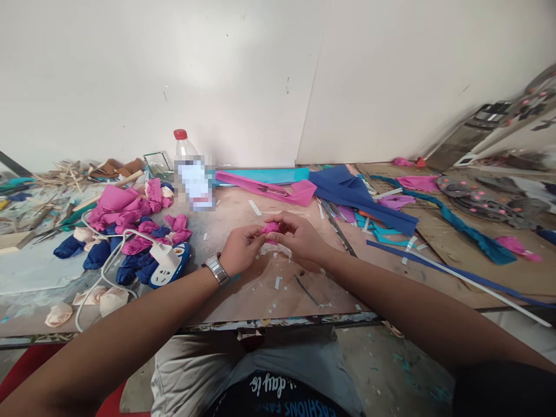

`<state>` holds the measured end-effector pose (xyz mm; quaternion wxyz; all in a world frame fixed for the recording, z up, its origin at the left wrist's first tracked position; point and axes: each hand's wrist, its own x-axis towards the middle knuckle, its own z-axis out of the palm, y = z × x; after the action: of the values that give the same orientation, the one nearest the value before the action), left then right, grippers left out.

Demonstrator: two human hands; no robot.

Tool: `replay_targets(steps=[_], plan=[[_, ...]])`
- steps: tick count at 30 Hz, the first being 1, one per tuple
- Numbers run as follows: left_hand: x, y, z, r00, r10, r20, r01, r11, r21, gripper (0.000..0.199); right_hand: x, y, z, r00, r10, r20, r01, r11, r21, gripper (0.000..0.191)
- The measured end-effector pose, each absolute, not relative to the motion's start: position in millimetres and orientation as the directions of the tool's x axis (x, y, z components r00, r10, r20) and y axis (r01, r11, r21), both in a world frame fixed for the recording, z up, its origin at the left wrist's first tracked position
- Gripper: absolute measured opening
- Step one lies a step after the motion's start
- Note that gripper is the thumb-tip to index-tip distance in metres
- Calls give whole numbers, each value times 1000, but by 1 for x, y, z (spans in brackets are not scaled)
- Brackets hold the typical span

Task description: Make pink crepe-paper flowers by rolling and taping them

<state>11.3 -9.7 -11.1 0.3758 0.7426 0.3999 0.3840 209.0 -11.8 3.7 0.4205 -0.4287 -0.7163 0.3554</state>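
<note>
A small bunched pink fabric flower point(271, 227) sits between my two hands, over the middle of the table. My left hand point(242, 250), with a metal watch point(216, 269) at the wrist, pinches its left side. From the right, my right hand point(299, 236) has its thumb and fingers closed around the same flower. Just beneath the hands lies a whitish, see-through scrap point(278, 250). Behind them a flat pink fabric strip point(299, 194) rests on the table. To the left is a pile of pink rolled flowers point(119, 200) with dark blue ones point(96, 253) among them.
A blue and white power strip point(171, 269) with a plug and a white cable stands left of my wrist. Farther back are a red-capped bottle point(180, 139) and a blurred-out phone point(195, 184). Blue fabric point(347, 188) and a white stick point(478, 288) lie to the right.
</note>
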Motion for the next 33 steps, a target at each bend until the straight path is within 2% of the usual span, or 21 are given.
replay_targets(steps=[3,11,19,24,28,33], plan=[[12,-11,-11,408,871,273,318,-416,852,44,208,-11,3,-267,916,301,287,374,-882,36],[14,-13,-9,453,861,232,292,-389,874,47,209,-11,3,-255,915,312,261,375,-889,37],[13,-13,-8,429,854,296,292,-441,849,50,209,-11,4,-262,918,297,261,364,-894,38],[12,-11,-8,361,881,305,278,-414,867,48,208,-11,3,-249,934,256,228,313,-922,50],[11,-7,-8,275,905,323,238,-390,889,48,205,-13,2,-270,943,196,205,255,-945,37],[12,-7,-10,259,924,280,225,-340,913,50,204,-16,5,-244,952,183,218,238,-947,39]])
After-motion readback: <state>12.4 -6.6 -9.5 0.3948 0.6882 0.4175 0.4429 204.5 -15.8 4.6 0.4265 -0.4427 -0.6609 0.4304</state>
